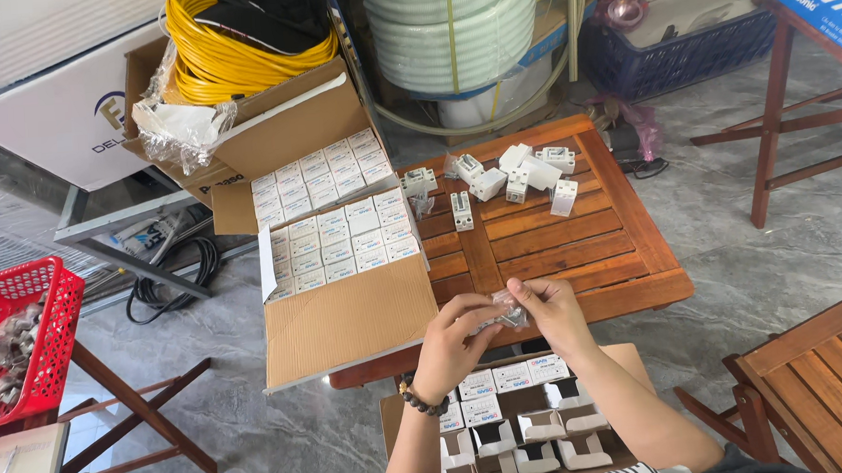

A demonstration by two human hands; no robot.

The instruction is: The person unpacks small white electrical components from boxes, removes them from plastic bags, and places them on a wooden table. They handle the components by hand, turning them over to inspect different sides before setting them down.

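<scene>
My left hand (455, 342) and my right hand (548, 309) meet over the near edge of a low wooden slat table (577, 246). Together they pinch a small clear plastic bag (506, 312) with a small part inside. A beaded bracelet sits on my left wrist. Below my hands is an open cardboard box (633, 360) of small white cartons, some shut and some open. Several loose white plastic electrical parts (520, 175) lie at the table's far side.
A large open cardboard box (348, 324) full of small white cartons rests on the table's left part. Behind it stand a box with yellow cable coils (225, 54) and a white hose coil (452, 20). A red basket (18, 334) sits left, a wooden stool (829, 377) right.
</scene>
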